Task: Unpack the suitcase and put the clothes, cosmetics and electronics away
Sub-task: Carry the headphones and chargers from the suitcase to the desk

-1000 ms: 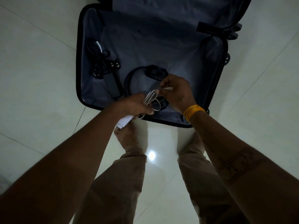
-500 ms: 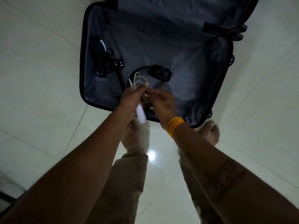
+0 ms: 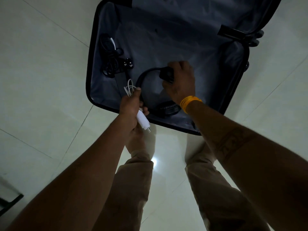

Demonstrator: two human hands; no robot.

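Since half a second ago the right hand (image 3: pixel 180 81) has left the white cable and reached into the suitcase (image 3: pixel 93 64) at frame centre, where its fingers now curl round one earcup of the headphones (image 3: pixel 168 110). The headphones are judged next out. The left hand (image 3: pixel 131 105) alone grips the coiled charger (image 3: pixel 142 120), fist closed on it at the case's lower rim. A black adapter (image 3: pixel 115 64) (cables tangled) lies untouched, upper left of the lining.
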